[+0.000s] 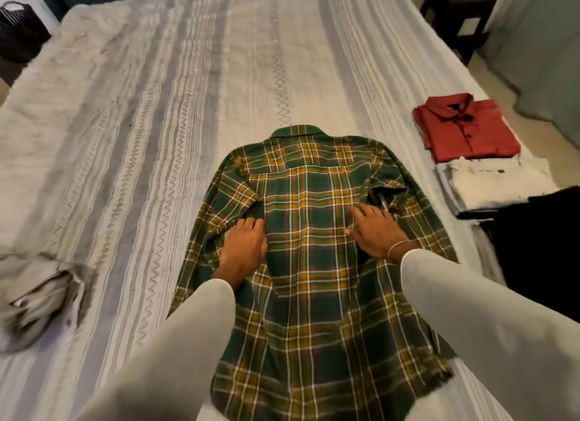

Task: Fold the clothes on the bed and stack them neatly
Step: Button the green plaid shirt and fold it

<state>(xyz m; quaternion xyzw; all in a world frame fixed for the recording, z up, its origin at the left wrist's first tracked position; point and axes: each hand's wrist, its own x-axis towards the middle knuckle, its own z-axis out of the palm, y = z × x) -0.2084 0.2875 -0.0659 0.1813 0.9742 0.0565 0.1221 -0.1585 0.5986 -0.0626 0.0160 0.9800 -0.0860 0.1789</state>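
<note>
Both hands, left hand (243,248) and right hand (375,230), lay flat and open, gripping nothing, on the plaid shirt (309,257); smoothing outward before folding sleeves would likely keep creases out.

Beyond both hands the bed (188,91) lies bare to its far edge. Left of the left hand (243,248), open cover reaches a grey heap (37,292). Right of the right hand (375,230), folded red (464,128), white (496,182) and black (539,248) clothes crowd the edge.
</note>
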